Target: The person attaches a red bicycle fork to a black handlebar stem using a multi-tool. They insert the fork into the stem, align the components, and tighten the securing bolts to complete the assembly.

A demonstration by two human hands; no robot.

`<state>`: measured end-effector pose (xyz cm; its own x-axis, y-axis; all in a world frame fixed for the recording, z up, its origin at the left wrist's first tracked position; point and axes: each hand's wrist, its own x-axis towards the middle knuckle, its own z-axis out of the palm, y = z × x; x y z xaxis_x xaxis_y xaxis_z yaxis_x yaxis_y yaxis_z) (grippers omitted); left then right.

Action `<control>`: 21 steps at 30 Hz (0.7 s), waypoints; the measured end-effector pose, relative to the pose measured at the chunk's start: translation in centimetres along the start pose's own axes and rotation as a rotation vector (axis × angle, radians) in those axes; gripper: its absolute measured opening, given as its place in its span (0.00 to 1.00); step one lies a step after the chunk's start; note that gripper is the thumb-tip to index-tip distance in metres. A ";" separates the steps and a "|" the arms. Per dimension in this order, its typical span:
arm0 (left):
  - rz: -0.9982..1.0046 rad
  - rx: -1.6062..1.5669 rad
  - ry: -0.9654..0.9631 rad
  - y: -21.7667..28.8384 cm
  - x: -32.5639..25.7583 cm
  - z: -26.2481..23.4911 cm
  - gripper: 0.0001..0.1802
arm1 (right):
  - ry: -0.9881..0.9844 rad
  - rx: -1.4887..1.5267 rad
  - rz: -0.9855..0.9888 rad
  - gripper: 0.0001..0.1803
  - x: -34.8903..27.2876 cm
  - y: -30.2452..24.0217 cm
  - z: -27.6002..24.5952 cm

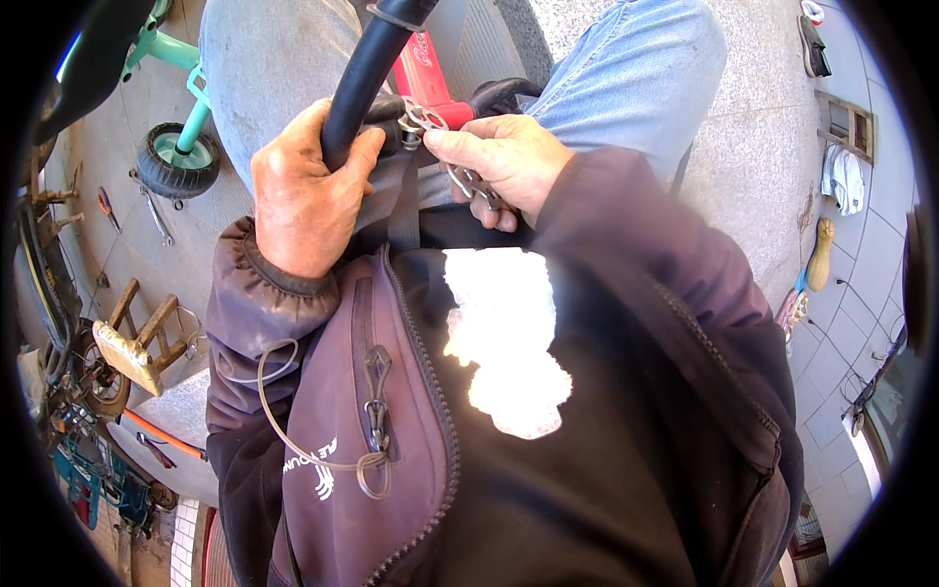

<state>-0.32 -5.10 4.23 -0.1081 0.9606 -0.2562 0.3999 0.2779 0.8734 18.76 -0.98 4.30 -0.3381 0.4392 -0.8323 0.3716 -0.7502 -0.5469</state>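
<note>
My left hand (pixel 308 191) is closed round a thick black tube (pixel 372 88) that slants up and away between my knees. Right of it, my right hand (pixel 514 161) grips a flat metal multi-hole wrench (pixel 474 184), thumb on top. The wrench's far end meets a small metal bolt (pixel 410 139) beside the tube. A red frame piece (pixel 423 73) with pale lettering lies just beyond, and dark parts sit around the bolt. My left fingertips are partly hidden behind the tube.
At the left stands a mint-green frame with a black wheel (pixel 178 161). A wrench (pixel 156 215) and pliers (pixel 108 207) lie on the floor nearby. A small wooden stool (pixel 137 347) is lower left. A shoe (pixel 814 49) and a cloth (pixel 843 178) lie at the right.
</note>
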 end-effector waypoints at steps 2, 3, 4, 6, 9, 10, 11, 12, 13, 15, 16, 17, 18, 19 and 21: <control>-0.002 0.003 -0.001 0.2 0.0 0.0 0.18 | -0.011 0.025 -0.003 0.21 -0.2 -0.2 0.1; -0.001 0.000 -0.001 0.2 0.0 0.0 0.18 | -0.020 0.037 -0.002 0.21 -0.4 -0.4 0.1; 0.000 -0.002 -0.001 0.2 0.0 0.0 0.18 | -0.030 0.049 -0.002 0.21 -0.5 -0.5 0.2; -0.003 -0.002 -0.002 0.2 0.0 0.0 0.18 | -0.040 0.068 -0.009 0.21 -0.4 -0.4 0.1; -0.002 -0.003 0.012 0.0 0.0 0.1 0.16 | -0.067 0.123 -0.003 0.21 -0.1 -0.1 -0.1; 0.008 -0.012 0.026 0.0 0.0 0.2 0.13 | -0.077 0.147 0.003 0.21 -0.1 0.0 -0.1; 0.017 -0.019 0.040 0.0 0.0 0.2 0.11 | -0.082 0.167 0.023 0.21 -0.1 -0.1 -0.1; 0.015 -0.021 0.045 0.0 0.0 0.3 0.11 | -0.086 0.187 0.043 0.21 -0.3 -0.4 0.1; 0.014 -0.022 0.050 0.0 0.0 0.3 0.11 | -0.090 0.208 0.064 0.21 -0.4 -0.6 0.2; 0.010 -0.021 0.051 0.1 0.0 0.3 0.11 | -0.095 0.260 0.087 0.20 -0.7 -0.8 0.4; 0.005 -0.018 0.049 0.1 0.0 0.3 0.11 | -0.097 0.286 0.099 0.20 -0.7 -0.8 0.4; 0.000 -0.018 0.048 0.1 0.0 0.3 0.12 | -0.105 0.301 0.108 0.19 -0.6 -0.9 0.5; 0.001 -0.026 0.048 0.1 0.0 0.3 0.12 | -0.112 0.316 0.118 0.19 -0.5 -0.9 0.5; 0.002 -0.033 0.047 -0.1 0.0 0.3 0.12 | -0.120 0.331 0.127 0.18 -0.4 -0.9 0.5; 0.003 -0.035 0.048 -0.2 0.0 0.3 0.12 | -0.123 0.369 0.147 0.17 -0.3 -1.0 0.7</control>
<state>-0.12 -5.16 3.97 -0.1511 0.9604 -0.2342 0.3682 0.2745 0.8883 17.89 -0.69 5.16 -0.4136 0.2692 -0.8698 0.0964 -0.9370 -0.3358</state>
